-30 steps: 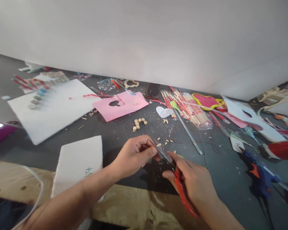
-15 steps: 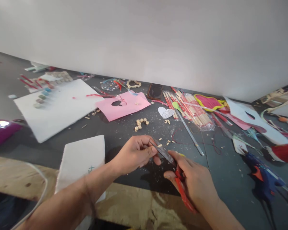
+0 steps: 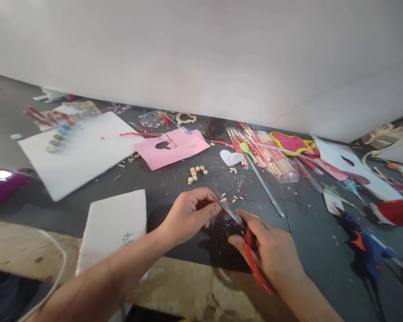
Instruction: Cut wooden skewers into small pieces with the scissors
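Right hand (image 3: 272, 250): grip wrapped round red-handled scissors (image 3: 249, 251) | left hand (image 3: 190, 215): beside blades (image 3: 233, 215), grip cannot tell | scissors: above worktop (image 3: 164, 183) | advice: steady both wrists, thumb clear of cutting edges

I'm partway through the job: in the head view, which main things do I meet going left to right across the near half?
Purple plastic device with a light, white rectangular board with green markings, bare left hand, metal blades of a red-handled cutting tool, bare right hand, blue plastic glue gun.
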Motion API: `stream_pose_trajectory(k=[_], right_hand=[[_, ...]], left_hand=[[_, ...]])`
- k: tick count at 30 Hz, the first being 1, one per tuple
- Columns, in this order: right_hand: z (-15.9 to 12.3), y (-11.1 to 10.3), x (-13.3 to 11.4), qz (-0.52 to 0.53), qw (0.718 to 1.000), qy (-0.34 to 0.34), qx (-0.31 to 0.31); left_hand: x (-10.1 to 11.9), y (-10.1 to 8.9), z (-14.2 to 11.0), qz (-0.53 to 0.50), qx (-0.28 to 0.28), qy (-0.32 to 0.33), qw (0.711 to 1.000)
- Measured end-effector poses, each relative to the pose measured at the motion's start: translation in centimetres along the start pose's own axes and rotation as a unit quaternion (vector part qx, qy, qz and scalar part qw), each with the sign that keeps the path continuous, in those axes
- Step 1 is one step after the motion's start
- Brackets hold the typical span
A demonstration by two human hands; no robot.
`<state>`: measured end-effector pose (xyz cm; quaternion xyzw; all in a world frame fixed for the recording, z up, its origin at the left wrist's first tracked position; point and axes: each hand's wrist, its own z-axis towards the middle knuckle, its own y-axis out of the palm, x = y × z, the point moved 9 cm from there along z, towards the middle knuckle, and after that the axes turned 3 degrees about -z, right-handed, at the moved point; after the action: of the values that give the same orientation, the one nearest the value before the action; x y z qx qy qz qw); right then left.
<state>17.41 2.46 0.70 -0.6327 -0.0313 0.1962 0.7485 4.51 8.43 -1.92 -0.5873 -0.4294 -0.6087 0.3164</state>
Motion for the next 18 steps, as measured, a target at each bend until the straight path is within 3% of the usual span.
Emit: stream_pose_trajectory(k=[9,18], right_hand=[[0.16,0.01,0.05,-0.009,0.999,0.002,-0.031],[-0.03,0.01,-0.21,-0.036,0.999,-0.024,0.005]], left_hand=[[-0.07,0.38,0.02,-0.026,-0.033,-0.020,0.999],[-0.42,0.70,0.05,-0.050,-0.022,-0.026,0.998]])
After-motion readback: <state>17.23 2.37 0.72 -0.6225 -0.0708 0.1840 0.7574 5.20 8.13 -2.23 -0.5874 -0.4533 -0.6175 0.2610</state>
